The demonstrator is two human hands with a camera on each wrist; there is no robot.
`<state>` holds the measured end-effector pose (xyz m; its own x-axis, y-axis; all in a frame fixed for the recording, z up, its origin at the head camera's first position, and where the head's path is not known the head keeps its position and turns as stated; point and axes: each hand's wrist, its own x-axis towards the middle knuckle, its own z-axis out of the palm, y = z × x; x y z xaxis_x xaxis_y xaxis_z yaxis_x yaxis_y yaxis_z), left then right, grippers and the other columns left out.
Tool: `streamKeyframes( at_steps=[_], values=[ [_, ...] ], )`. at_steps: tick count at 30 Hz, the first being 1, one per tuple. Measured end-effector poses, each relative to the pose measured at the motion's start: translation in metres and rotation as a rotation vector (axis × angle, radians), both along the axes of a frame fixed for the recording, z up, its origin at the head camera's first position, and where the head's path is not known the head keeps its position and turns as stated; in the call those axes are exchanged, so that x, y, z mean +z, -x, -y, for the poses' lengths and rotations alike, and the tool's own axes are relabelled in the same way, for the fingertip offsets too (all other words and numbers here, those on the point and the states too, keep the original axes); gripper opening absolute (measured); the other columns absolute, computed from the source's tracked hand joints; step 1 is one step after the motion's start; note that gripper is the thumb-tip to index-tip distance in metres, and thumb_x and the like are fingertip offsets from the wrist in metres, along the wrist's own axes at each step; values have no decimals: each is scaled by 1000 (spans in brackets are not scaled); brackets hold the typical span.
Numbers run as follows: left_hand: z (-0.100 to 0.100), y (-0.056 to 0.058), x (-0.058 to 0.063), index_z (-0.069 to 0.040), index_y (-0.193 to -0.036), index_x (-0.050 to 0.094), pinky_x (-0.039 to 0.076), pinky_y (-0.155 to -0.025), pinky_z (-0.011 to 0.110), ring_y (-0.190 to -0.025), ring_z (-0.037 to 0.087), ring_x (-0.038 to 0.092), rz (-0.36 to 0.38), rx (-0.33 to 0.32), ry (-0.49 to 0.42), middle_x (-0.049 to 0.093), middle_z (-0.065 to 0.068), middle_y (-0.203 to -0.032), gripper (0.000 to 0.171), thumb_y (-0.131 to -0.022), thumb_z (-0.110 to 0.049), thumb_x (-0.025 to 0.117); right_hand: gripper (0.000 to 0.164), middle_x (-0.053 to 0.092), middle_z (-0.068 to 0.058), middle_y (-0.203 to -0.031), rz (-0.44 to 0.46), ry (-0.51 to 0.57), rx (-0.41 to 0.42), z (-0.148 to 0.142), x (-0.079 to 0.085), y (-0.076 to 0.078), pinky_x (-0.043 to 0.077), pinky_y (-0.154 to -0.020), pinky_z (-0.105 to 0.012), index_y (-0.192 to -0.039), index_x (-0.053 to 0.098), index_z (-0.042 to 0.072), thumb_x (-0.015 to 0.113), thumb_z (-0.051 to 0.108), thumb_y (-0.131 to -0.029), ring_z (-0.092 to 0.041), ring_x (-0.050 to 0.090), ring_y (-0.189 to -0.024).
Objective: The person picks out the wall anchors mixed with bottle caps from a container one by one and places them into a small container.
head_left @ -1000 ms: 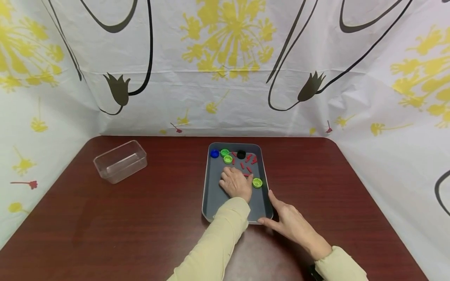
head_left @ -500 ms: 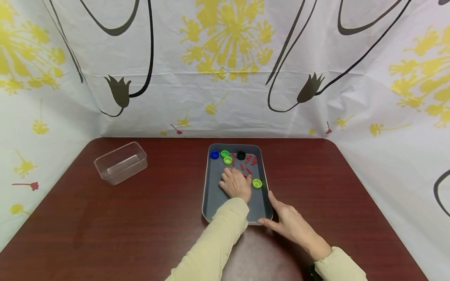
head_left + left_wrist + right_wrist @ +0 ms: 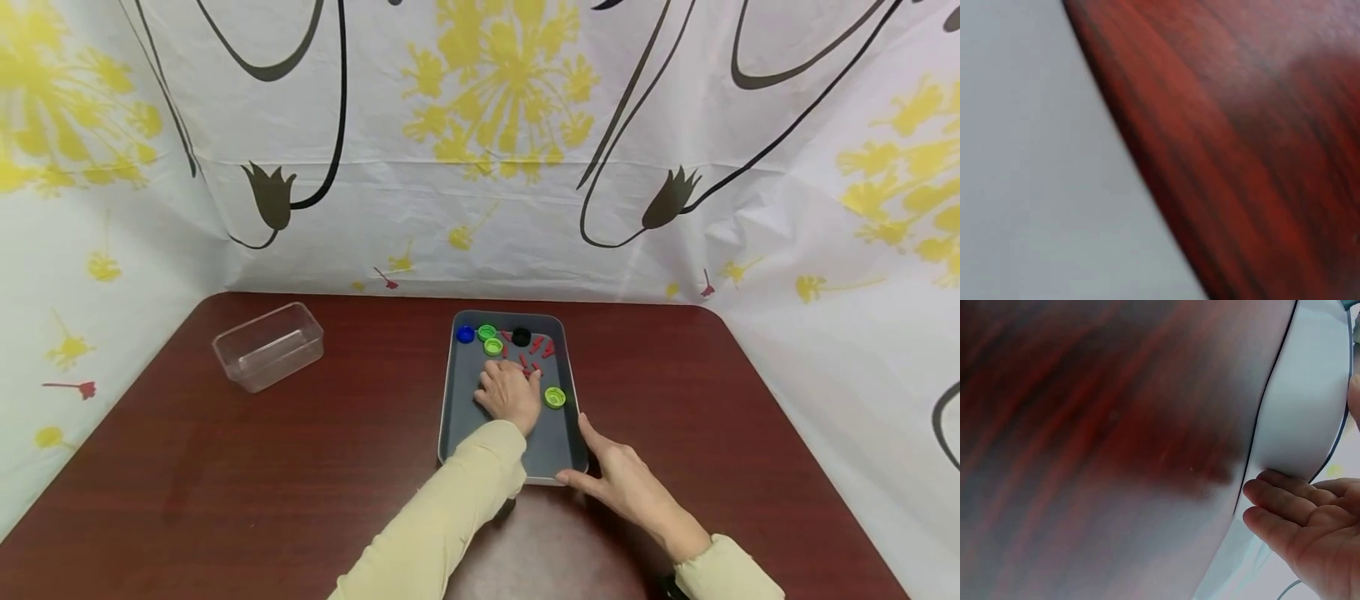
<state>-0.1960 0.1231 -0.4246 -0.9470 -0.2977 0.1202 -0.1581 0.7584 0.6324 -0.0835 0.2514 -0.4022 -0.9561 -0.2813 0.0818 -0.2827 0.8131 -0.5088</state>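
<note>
A grey tray (image 3: 555, 446) stands on the table with small round caps and several short red pieces (image 3: 548, 348) in it. Over the tray's middle is my left hand (image 3: 512, 396), back upward, fingers bent down; the fingertips and anything beneath them are hidden. A yellow-green cap (image 3: 555, 397) lies just right of its thumb. At the tray's near right corner, my right hand (image 3: 628, 479) touches the side with straight fingers and the front rim with its thumb. The right wrist view shows its fingers (image 3: 1279, 503) against the pale tray wall (image 3: 1300, 387). The left wrist view shows no hand.
A blue cap (image 3: 465, 334), a green cap (image 3: 487, 332), another yellow-green cap (image 3: 492, 347) and a black cap (image 3: 521, 337) lie near the tray's far end. A clear plastic box (image 3: 270, 348) sits at the back left of the reddish-brown table (image 3: 315, 467).
The head view has shifted slightly, moving the whole scene right and down. My left forearm has swung a little left, and a dark object now shows beneath its sleeve. My right hand stays on the tray corner.
</note>
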Motion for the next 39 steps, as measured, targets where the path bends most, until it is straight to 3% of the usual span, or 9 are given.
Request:
streamKeyframes(
  at_steps=[4,10,14,19,25,32,39],
  values=[
    [4,-2,11,-12,-93,62,39,-80,50,-95,28,47,-1,-47,-114,50,11,-103,27,-87,-38,66,86,46,-27,-136,3,7,-5,1,-1,-1,50,-85,-42,-139,34,-12,71,40,-81,-34,57,-114],
    [18,-3,38,-11,-108,66,38,-84,49,-106,29,46,-23,-183,-280,51,13,-115,32,-90,-37,61,84,48,-28,-134,-32,16,-15,4,-4,-1,51,-84,-41,-138,36,-12,73,37,-80,-34,59,-112],
    [34,-2,55,-12,-107,69,39,-85,49,-108,28,47,-61,-231,-329,53,12,-117,32,-90,-38,61,84,49,-28,-132,-50,25,-18,5,-5,0,50,-85,-41,-137,37,-12,74,36,-79,-34,59,-112],
    [65,-1,68,-13,-106,69,39,-85,47,-109,26,47,-108,-277,-350,52,9,-120,30,-89,-37,63,84,48,-26,-134,-51,26,-25,5,-5,-1,50,-86,-42,-138,37,-11,74,37,-79,-34,58,-113],
    [108,1,69,-10,-109,66,34,-92,50,-115,30,43,-154,-299,-372,47,12,-126,31,-90,-35,63,83,48,-26,-135,-44,20,-42,4,-5,-3,49,-86,-43,-138,38,-10,74,36,-79,-35,58,-113],
    [155,6,65,-8,-107,64,33,-92,48,-112,31,45,-249,-237,-361,48,13,-121,30,-89,-32,64,84,50,-26,-132,-58,19,-45,3,-6,-4,50,-84,-43,-138,38,-10,75,36,-78,-35,59,-111],
    [192,14,59,-7,-110,62,31,-95,49,-117,30,42,-251,-172,-353,45,14,-123,32,-90,-32,62,84,51,-26,-131,-76,24,-41,4,-6,-3,50,-83,-44,-137,39,-10,76,36,-77,-35,60,-110]
  ],
)
